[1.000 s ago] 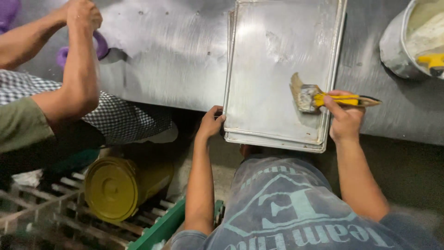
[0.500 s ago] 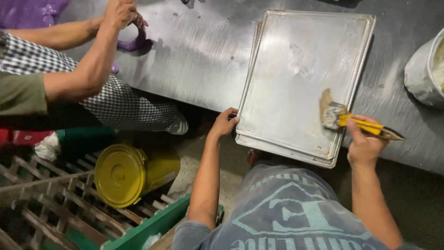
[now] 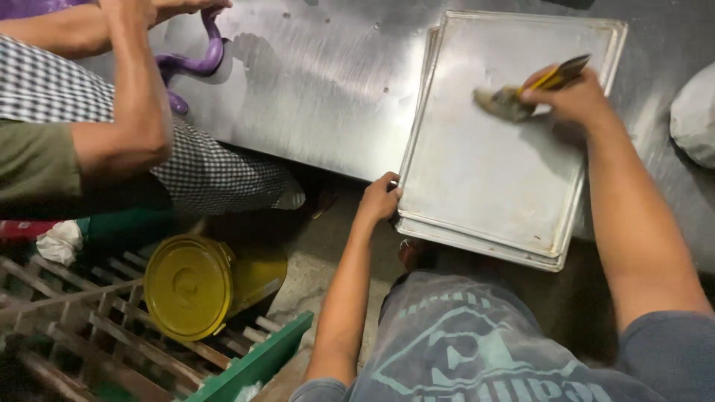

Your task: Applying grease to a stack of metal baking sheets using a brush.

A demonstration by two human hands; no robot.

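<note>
Right hand (image 3: 570, 100) closed around yellow-handled brush (image 3: 532, 88), bristles down on upper part of top baking tray (image 3: 484, 164), arm stretched forward across it. Left hand (image 3: 378, 199) curled over near-left edge of tray stack, fingers gripping the rim, forearm reaching up from below. Trays stacked on steel table (image 3: 320, 97), overhanging its near edge. Co-worker's arms (image 3: 126, 112) at upper left, apparently handling something purple (image 3: 195, 61). Yellow bucket (image 3: 201, 283) on its side below, beside green crate (image 3: 257, 365).

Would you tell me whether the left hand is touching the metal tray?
Touching: the head view shows the left hand gripping the near left edge of the metal tray, fingers curled over its rim.
</note>
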